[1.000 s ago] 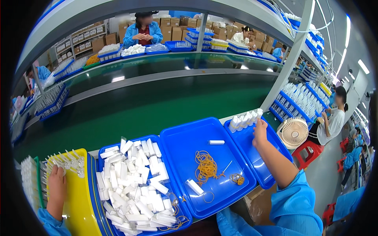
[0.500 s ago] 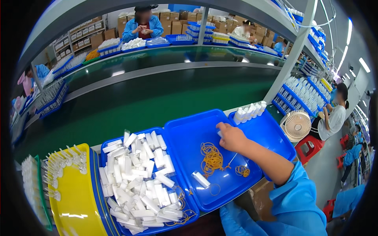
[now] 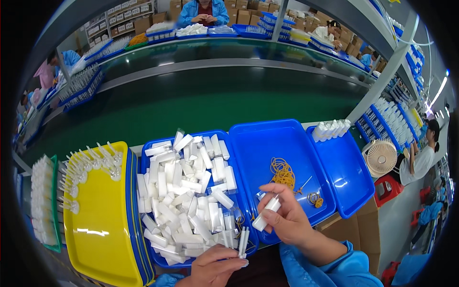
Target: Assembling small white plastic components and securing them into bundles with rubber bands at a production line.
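My right hand point(image 3: 290, 221) is closed on a white block in a clear sleeve point(image 3: 266, 216), held tilted over the near edge of the middle blue tray point(image 3: 258, 143). At the lower middle, my left hand point(image 3: 216, 264) pinches several thin white stems point(image 3: 244, 239), which point upward from its fingertips. Just beyond it, many similar white blocks point(image 3: 184, 191) lie heaped in another blue tray. A tangle of tan rubber bands point(image 3: 283, 173) rests in the middle tray, beside a smaller bunch of bands point(image 3: 315, 199) and a thin white stick point(image 3: 304, 183).
On the left, a yellow tray point(image 3: 98, 205) carries clear stemmed pieces point(image 3: 111, 162) along its edges. A smaller blue tray point(image 3: 346, 182) at right has white bundles point(image 3: 331, 130) at its far end. Beyond runs a green conveyor belt point(image 3: 215, 103). A fan point(image 3: 381, 158) stands farther right.
My right hand has drawn back toward me from the middle tray's far right and now holds a block; the one lying there is gone. My left hand has come into view with stems.
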The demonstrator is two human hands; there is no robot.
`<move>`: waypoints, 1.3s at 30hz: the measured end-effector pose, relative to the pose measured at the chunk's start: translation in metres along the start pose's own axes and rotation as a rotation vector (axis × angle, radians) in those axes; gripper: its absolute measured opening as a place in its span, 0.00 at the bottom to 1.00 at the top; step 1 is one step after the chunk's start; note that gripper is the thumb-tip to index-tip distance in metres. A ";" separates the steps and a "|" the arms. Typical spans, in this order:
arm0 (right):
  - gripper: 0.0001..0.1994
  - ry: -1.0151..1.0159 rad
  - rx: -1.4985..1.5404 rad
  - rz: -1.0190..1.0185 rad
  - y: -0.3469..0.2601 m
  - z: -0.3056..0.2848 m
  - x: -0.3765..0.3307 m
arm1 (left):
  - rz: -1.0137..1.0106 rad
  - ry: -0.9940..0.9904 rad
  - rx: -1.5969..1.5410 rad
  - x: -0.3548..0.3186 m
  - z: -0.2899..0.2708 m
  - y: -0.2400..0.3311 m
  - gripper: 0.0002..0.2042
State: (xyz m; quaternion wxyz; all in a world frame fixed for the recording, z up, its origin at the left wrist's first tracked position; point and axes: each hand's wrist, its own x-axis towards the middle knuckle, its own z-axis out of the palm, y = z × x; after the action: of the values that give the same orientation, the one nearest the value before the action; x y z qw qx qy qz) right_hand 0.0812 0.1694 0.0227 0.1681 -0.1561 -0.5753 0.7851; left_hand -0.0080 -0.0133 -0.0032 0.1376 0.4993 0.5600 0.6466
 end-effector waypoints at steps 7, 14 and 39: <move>0.23 0.007 0.264 0.154 0.013 -0.001 0.008 | -0.057 -0.005 -0.021 0.002 0.007 -0.002 0.05; 0.27 0.032 0.229 0.128 0.014 -0.004 0.009 | -0.156 -0.008 -0.035 0.004 0.003 0.002 0.03; 0.21 -0.480 -0.608 -0.175 0.004 0.013 -0.006 | -0.021 0.097 -0.025 -0.027 -0.006 -0.012 0.11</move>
State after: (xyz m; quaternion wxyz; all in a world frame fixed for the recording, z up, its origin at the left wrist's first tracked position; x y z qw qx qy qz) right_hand 0.0804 0.1547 0.0227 0.0413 0.0387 -0.8155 0.5760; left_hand -0.0043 -0.0327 -0.0263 0.1232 0.4598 0.5631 0.6755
